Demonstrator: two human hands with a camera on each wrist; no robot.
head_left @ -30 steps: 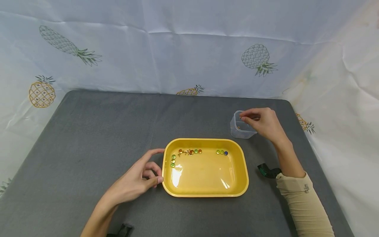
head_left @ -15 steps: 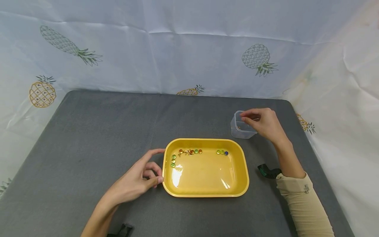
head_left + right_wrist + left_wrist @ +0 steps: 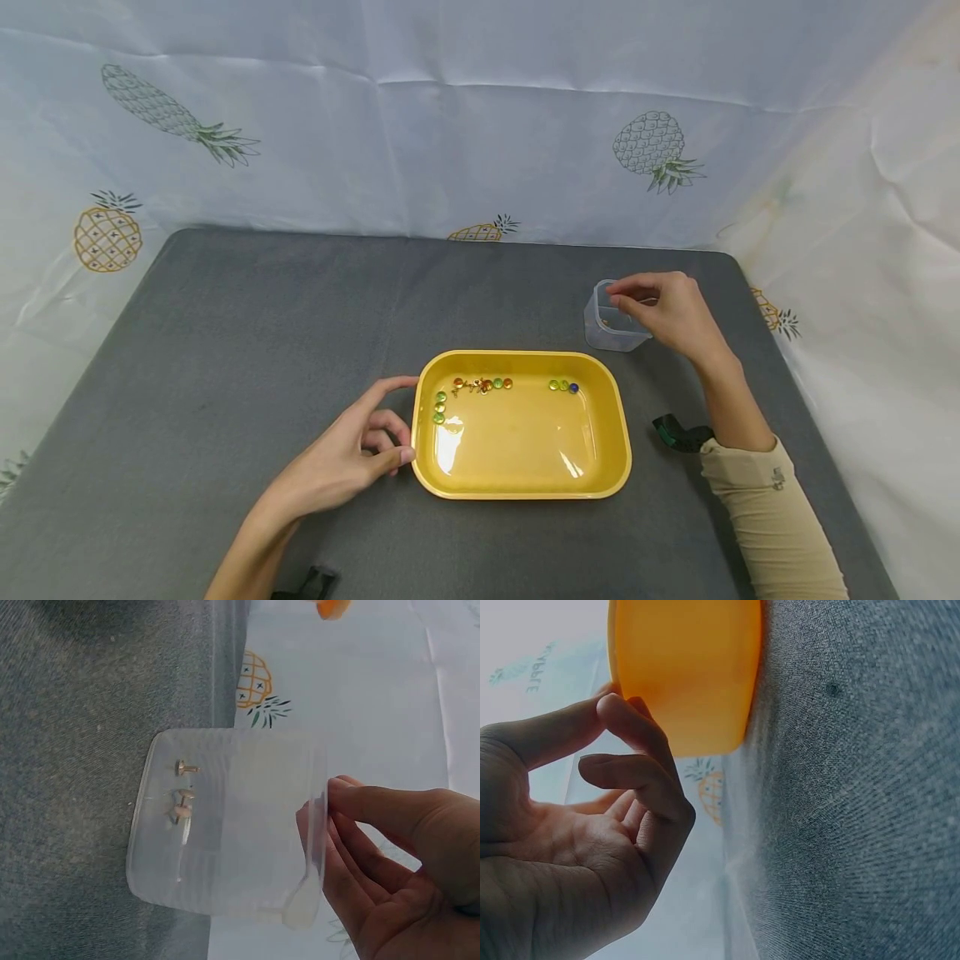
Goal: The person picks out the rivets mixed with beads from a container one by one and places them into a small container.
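Note:
My left hand [image 3: 356, 450] holds the left end of a yellow tray [image 3: 521, 492], with index finger and thumb against its rim. In the left wrist view the fingers [image 3: 641, 727] bend close to the tray's outer wall [image 3: 690, 675]. My right hand [image 3: 670, 312] is over a clear plastic container [image 3: 609, 340], fingertips at its opening and slightly apart. I see nothing between them. Several small gold thumbtacks [image 3: 182, 812] lie at the container's bottom in the right wrist view. The container's wall partly blurs those fingertips [image 3: 341, 789].
Inside the tray, orange and green round beads [image 3: 497, 383] and small gold pieces [image 3: 471, 386] line the back left. Green beads [image 3: 439, 407] run along the left side. Two yellow-green beads and a blue bead [image 3: 573, 388] sit back right. A grey cloth [image 3: 285, 325] covers the table.
A tiny thing seemed to show between the right fingertips a second ago; none shows now. Both hands, the tray and the container stay practically where they were.

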